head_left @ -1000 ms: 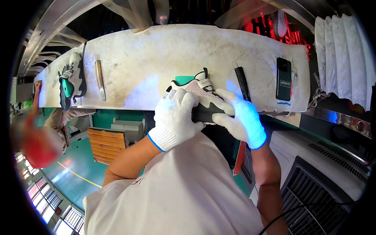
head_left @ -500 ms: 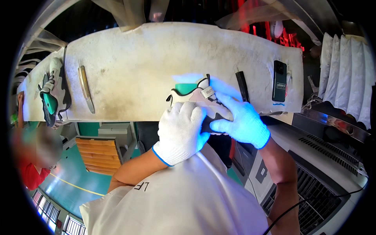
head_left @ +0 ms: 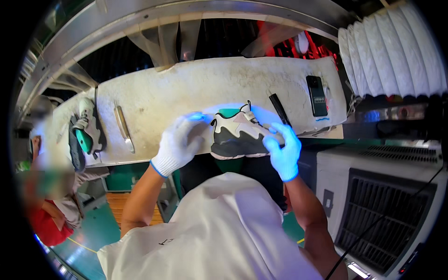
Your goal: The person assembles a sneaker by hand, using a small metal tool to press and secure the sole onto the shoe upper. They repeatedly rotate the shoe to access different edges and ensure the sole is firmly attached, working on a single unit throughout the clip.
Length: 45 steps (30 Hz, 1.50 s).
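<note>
A sneaker (head_left: pixel 238 133) in white, pale pink and dark grey, with a green lining, is in front of me at the table's near edge. Its side faces me and its toe points right. My right hand (head_left: pixel 284 151), in a white knit glove lit blue, has thumb and fingers around the toe. To the left of the heel, my left hand (head_left: pixel 177 145) is gloved too, apart from the shoe, its fingers spread and curved with nothing in them.
On the pale worktable (head_left: pixel 163 107) lie a wooden-handled knife (head_left: pixel 122 126), a black-handled tool (head_left: pixel 280 109) and a dark phone (head_left: pixel 317 95). A pair of similar sneakers (head_left: pixel 88 128) stands at left, near a person in red (head_left: pixel 49 224). A white ribbed duct (head_left: pixel 392 51) hangs at right.
My left hand has let go of the shoe and moved left, opening. My right hand has shifted toward the toe. More of the shoe's side and sole shows, and the view has tilted.
</note>
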Available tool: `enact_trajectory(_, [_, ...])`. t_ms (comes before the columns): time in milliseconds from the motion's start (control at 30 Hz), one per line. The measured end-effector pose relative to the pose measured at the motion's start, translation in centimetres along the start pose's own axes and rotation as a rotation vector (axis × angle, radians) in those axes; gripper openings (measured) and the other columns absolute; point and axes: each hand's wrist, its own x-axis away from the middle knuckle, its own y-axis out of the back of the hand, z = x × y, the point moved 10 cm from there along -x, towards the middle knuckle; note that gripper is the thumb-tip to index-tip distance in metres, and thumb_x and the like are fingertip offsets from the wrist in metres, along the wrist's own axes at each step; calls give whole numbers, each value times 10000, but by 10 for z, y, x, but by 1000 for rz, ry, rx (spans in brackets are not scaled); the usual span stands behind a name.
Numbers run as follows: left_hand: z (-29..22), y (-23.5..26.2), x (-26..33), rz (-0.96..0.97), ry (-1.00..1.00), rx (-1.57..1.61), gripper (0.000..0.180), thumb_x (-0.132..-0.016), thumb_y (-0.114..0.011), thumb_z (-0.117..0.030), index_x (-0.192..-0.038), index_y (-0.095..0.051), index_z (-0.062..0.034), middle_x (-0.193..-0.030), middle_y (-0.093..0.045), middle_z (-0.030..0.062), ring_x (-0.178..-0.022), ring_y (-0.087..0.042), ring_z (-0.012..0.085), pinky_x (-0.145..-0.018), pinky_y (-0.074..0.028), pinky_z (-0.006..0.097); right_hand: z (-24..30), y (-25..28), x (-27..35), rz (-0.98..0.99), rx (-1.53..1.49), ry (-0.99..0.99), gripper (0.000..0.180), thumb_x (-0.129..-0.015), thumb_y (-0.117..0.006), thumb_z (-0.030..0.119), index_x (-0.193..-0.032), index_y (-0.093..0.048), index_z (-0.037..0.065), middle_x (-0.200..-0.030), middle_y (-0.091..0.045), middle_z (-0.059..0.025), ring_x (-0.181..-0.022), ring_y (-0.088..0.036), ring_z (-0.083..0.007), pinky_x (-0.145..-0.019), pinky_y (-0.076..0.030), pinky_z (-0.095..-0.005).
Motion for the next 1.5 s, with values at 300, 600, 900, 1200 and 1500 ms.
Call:
enact_trajectory(300, [-27,-8,-87,325,-245,-211,722,-807,-889,-191,-1496,-692,-104,-1415,-749,206,-1241,-753,412,-1060,-616,448,-46,-59,-82,47,-646,-372,484,-1104,-717,455,-1068,-813,-18,-971,-771,-45,-901,-688,-138,-828,-555,-317])
enact_trajectory(600, [-124,11,-120,424,35,-236,709,-731,-989,-384,-1323,-768,-63,-1107,-833,180,-955,-809,380,-876,-643,431,-42,-146,-76,181,-1448,-697,510,-1173,-573,500,-1304,-723,31,-1117,-766,-93,-1038,-751,-205,-954,-622,-359])
enact_trajectory(900, [-133,-5,-138,520,242,-278,486,-775,-929,-381,-1079,-801,-25,-807,-776,193,-732,-773,371,-712,-633,450,62,-5,-91,363,-965,221,895,-950,-900,417,-1644,-492,26,-1537,-616,-148,-1438,-602,-301,-1303,-434,-441])
enact_trajectory(1200, [-141,-7,-127,512,203,-339,727,-773,-985,-462,-1346,-759,-77,-1080,-826,163,-969,-816,370,-886,-649,425,52,-19,-92,250,-1262,378,1045,-790,-1014,542,-1580,-537,52,-1490,-652,-168,-1412,-630,-335,-1245,-491,-487])
enact_trajectory(1500, [-156,-16,-143,603,200,-426,744,-785,-968,-570,-1326,-746,-110,-1072,-824,115,-931,-819,355,-858,-662,439,35,-14,-75,197,-1139,319,1328,-729,-1006,682,-1676,-405,-28,-1676,-509,-247,-1531,-534,-371,-1275,-434,-486])
